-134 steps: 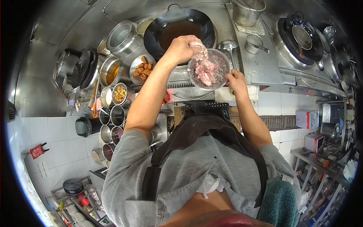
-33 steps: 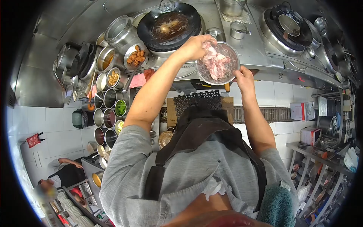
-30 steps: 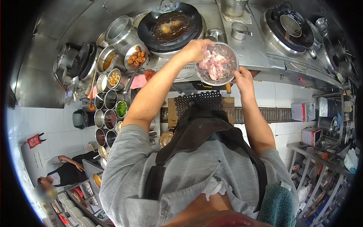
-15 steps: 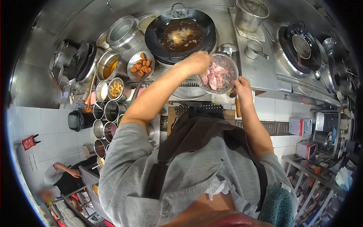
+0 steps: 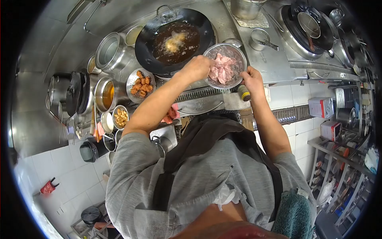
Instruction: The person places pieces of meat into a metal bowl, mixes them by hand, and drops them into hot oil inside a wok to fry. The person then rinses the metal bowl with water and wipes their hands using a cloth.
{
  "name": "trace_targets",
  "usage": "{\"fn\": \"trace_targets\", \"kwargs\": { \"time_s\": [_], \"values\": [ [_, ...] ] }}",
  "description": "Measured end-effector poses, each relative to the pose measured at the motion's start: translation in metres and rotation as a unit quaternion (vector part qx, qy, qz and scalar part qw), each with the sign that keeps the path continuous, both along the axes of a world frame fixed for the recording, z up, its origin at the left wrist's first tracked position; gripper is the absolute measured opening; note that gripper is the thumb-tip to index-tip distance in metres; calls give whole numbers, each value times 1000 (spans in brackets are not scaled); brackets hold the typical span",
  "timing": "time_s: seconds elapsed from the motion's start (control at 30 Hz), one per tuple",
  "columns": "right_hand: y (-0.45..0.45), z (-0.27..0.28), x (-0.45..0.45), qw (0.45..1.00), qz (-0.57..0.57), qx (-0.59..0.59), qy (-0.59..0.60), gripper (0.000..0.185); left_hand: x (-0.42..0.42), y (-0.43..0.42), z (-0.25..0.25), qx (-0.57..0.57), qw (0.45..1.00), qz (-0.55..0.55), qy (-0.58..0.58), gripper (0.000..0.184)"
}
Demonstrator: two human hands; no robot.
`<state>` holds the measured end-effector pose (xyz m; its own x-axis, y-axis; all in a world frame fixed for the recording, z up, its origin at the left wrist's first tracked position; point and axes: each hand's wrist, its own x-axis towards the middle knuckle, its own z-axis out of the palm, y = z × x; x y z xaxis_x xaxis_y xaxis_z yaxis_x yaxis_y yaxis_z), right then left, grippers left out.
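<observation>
Lowered from where it dangled raw meat above the bowl in the earliest view, the left hand [image 5: 196, 69] is now at the left rim of the bowl [image 5: 237, 55]. Hot liquid [image 5: 187, 47] in the wok [image 5: 145, 49], calm then, now froths around something pale. The raw meat [image 5: 225, 71] lies in the bowl, near the front edge of the table [image 5: 266, 63] and just right of the wok. The right hand [image 5: 254, 81] has its fingers closed on the bowl's right rim. The left fingers are curled in; whether they pinch meat I cannot tell. Loosening or portioning the meat seems the step in hand; the next move calls for a steady rim grip and care near the liquid.
</observation>
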<state>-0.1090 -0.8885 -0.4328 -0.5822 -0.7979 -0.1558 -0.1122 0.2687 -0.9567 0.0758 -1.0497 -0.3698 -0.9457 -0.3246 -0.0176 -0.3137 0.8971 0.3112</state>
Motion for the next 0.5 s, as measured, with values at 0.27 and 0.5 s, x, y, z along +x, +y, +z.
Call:
{"fn": "trace_targets", "kwargs": {
  "time_s": [0.27, 0.5],
  "values": [
    [-13, 8, 4, 994, -25, -43, -92, 15, -11, -5, 16, 57, 992, 5, -110, 33],
    [-21, 4, -7, 992, 24, -7, 127, 18, -15, 5, -20, 14, 997, 4, -82, 37]
  ]
}}
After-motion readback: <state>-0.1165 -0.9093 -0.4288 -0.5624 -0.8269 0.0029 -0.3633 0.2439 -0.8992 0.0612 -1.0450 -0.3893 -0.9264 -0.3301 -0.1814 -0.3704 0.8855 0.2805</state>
